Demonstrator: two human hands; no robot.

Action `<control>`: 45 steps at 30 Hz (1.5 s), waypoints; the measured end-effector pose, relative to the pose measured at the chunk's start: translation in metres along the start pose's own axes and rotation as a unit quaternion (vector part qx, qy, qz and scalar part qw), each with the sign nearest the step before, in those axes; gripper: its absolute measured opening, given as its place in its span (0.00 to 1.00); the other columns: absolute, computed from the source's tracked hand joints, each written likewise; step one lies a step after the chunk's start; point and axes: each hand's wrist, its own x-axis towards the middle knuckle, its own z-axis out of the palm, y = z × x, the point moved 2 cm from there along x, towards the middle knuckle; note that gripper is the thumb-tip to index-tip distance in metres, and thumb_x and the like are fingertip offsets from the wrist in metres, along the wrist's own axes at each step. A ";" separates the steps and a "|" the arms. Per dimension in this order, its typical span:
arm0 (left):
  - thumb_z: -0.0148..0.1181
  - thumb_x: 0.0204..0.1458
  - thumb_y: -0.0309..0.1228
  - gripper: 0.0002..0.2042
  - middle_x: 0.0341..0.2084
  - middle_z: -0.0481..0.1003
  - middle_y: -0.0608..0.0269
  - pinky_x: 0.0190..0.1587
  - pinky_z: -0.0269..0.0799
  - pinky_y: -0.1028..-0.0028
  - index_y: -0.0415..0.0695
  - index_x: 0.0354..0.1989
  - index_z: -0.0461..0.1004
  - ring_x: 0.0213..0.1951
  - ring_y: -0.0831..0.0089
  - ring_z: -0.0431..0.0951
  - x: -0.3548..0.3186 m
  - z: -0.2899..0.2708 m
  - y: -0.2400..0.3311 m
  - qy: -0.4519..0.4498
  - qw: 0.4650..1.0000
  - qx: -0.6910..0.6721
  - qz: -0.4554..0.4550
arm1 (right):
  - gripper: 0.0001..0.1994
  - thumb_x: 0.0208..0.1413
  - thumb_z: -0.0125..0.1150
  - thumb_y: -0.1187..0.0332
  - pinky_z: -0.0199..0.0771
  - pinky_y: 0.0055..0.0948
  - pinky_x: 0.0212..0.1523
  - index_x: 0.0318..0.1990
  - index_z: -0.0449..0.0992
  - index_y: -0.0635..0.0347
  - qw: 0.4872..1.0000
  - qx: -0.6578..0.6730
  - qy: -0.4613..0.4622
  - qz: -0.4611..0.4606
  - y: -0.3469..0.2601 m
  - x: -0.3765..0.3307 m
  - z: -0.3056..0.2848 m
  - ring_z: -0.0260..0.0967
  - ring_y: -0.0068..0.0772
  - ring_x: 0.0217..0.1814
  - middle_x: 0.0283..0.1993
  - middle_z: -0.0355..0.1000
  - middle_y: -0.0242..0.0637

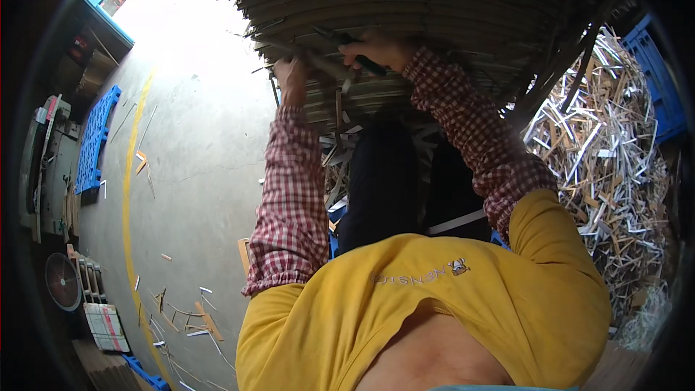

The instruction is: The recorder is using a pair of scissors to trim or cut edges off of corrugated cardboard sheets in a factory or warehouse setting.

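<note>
A tall stack of brown cardboard sheets (405, 7) fills the top of the view, its layered edges facing me. My right hand (380, 51) is closed round pliers with dark green handles (371, 65), whose tip points up and left against the stack. To the left of it, my left hand (291, 76) is at the stack's lower left edge with its fingers curled in. Blurred pale scraps (329, 65) lie between the two hands. What the left fingers grip is hidden by blur and shadow.
White and brown cardboard offcuts (601, 159) form a big heap at the right, beside a blue plastic crate (655, 80). A blue pallet (98, 137) stands at the left, beyond a yellow floor line (127, 195). Loose strips (206, 318) litter the floor; a round fan (62, 282) is at far left.
</note>
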 end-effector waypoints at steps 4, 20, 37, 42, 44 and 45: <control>0.46 0.43 0.31 0.11 0.08 0.62 0.70 0.13 0.51 0.81 0.37 0.19 0.71 0.11 0.84 0.58 -0.024 -0.094 -0.011 0.091 0.986 0.142 0.017 | 0.20 0.46 0.51 0.52 0.66 0.25 0.23 0.27 0.74 0.64 1.000 -0.007 0.002 0.017 0.003 0.008 0.014 0.64 0.25 0.26 0.24 0.67 0.35; 0.44 0.52 0.37 0.15 0.18 0.69 0.65 0.22 0.63 0.83 0.37 0.36 0.68 0.19 0.80 0.68 -0.231 -0.107 -0.112 -0.070 0.972 0.188 -0.123 | 0.20 0.45 0.51 0.53 0.62 0.30 0.22 0.24 0.73 0.66 0.981 -0.056 -0.145 -0.116 0.021 -0.030 0.129 0.63 0.29 0.20 0.23 0.69 0.44; 0.35 0.54 0.43 0.21 0.31 0.69 0.61 0.34 0.62 0.82 0.38 0.46 0.63 0.33 0.78 0.66 -0.073 0.013 0.050 -0.082 0.990 -0.039 0.104 | 0.19 0.48 0.48 0.53 0.63 0.22 0.19 0.27 0.69 0.63 0.969 0.234 0.059 0.053 -0.009 0.043 0.062 0.61 0.23 0.21 0.22 0.66 0.34; 0.37 0.54 0.40 0.18 0.27 0.70 0.62 0.32 0.61 0.82 0.37 0.37 0.68 0.30 0.79 0.66 -0.084 0.025 0.047 -0.082 0.989 -0.051 0.109 | 0.12 0.47 0.49 0.63 0.64 0.26 0.23 0.27 0.70 0.65 0.966 0.105 0.210 -0.106 0.028 0.030 0.089 0.64 0.27 0.24 0.21 0.67 0.37; 0.40 0.52 0.37 0.16 0.28 0.71 0.62 0.35 0.61 0.79 0.36 0.33 0.70 0.31 0.76 0.67 -0.131 0.011 0.033 -0.082 0.993 -0.048 0.076 | 0.13 0.46 0.49 0.62 0.66 0.29 0.26 0.24 0.72 0.65 0.952 0.112 0.200 -0.202 0.046 -0.033 0.135 0.68 0.31 0.25 0.21 0.69 0.41; 0.37 0.53 0.39 0.18 0.34 0.69 0.59 0.38 0.61 0.77 0.35 0.37 0.68 0.33 0.73 0.68 -0.157 0.015 0.023 -0.088 0.993 0.009 0.081 | 0.15 0.46 0.50 0.60 0.66 0.28 0.25 0.22 0.72 0.65 0.944 0.103 0.196 -0.243 0.054 -0.056 0.131 0.67 0.30 0.24 0.19 0.69 0.41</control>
